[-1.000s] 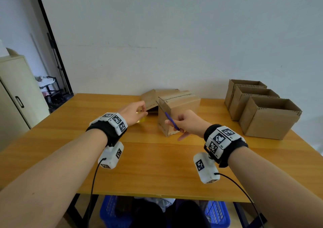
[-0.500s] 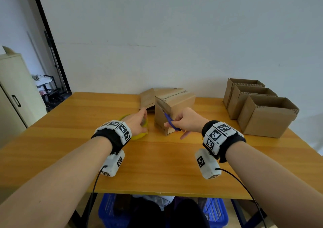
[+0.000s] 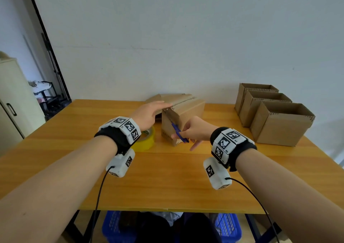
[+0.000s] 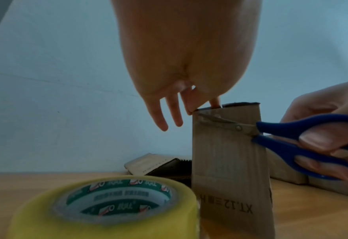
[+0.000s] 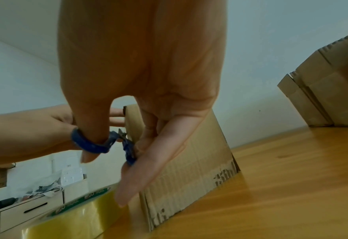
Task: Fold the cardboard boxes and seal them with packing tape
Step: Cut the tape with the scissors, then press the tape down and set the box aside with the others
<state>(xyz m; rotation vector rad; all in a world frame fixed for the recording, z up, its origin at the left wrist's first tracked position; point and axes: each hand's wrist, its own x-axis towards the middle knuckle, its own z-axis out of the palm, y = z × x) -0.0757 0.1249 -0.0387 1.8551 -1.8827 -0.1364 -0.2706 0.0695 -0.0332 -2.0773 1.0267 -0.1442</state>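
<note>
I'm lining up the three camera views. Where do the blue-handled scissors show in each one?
Head: scissors at centre, in the right hand, against the near face of the cardboard box.
Left wrist: scissors at right, blades on the box's upper corner.
Right wrist: scissors left of centre, thumb through a loop.
Shared landmark: the yellow tape roll.

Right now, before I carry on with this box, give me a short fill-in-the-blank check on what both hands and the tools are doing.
1. The right hand holds a pair of ____ with blue handles against the box.
2. The left hand rests its straight fingers on the box's ____ edge.
3. The roll of yellow tape lies on the table, below the ____ hand.
4. At the table's right end, ____ open boxes stand in a row.

Missing words: scissors; top; left; three
</note>
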